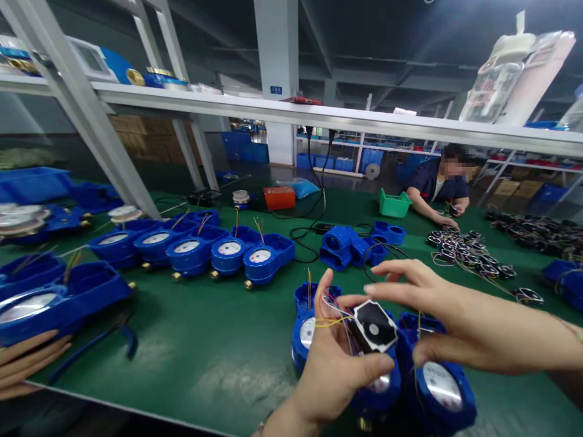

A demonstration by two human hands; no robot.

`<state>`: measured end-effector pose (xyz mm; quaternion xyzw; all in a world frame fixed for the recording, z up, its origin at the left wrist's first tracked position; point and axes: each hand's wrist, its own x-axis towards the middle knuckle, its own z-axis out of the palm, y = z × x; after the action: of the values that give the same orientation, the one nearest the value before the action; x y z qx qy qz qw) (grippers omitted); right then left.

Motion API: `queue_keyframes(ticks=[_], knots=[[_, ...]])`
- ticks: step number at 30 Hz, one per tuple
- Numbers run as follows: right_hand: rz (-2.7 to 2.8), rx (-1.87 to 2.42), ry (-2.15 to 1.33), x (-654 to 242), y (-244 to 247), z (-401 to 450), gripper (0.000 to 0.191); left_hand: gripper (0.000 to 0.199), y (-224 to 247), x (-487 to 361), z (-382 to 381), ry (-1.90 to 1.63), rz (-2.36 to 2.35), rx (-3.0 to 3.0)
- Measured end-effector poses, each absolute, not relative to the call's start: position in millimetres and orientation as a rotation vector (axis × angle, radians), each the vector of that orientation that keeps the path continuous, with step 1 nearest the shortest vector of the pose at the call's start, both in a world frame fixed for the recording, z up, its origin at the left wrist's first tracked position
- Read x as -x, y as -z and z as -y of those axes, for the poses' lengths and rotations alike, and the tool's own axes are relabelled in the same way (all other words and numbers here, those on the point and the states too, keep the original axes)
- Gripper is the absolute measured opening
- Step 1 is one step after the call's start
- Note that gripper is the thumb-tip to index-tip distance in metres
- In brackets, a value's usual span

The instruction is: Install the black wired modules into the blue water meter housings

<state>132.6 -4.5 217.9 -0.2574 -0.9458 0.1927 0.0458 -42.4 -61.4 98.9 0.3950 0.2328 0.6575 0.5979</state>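
Note:
A black module with white edges and coloured wires (374,326) is held in my left hand (330,364), its thumb along the module's lower side and the wires running over the fingers. My right hand (437,312) is just right of the module, fingers spread and apart from one another, thumb low over a blue meter. Beneath the hands stand blue meter housings: one at the left (299,349), one partly hidden under the module, and one at the right (444,388) with its round dial showing. Thin wires rise from the left one.
A row of blue meters (260,258) stands behind to the left. Beyond are empty blue housings (339,243), a green bin (394,203) and a pile of black modules (473,249) beside a person. Another person's hand (34,364) touches a meter at far left. A shelf (255,109) crosses overhead.

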Motion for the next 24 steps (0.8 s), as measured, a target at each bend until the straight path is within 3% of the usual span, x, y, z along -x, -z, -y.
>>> queue_keyframes(ticks=[4,9,12,15,19,24], knots=[[2.473,1.228,-0.886,-118,-201,13,0.061,0.101,-96,29,65,-1.787,-0.849,-0.94],[2.598,1.207,-0.589,-92,-194,16,0.032,0.081,-94,32,65,-1.747,-1.053,-1.13],[2.669,1.123,-0.466,-85,-192,4,0.027,0.051,-98,56,63,-1.646,-1.09,-1.211],[2.696,1.056,-0.394,-80,-185,-14,0.034,0.019,-102,86,60,-1.579,-1.194,-1.233],[2.717,0.996,-0.336,-72,-172,-36,0.049,0.03,-104,111,52,-1.447,-1.212,-1.18],[2.739,0.92,-0.344,-59,-154,-57,0.042,0.033,-103,127,46,-1.269,-1.221,-1.121]])
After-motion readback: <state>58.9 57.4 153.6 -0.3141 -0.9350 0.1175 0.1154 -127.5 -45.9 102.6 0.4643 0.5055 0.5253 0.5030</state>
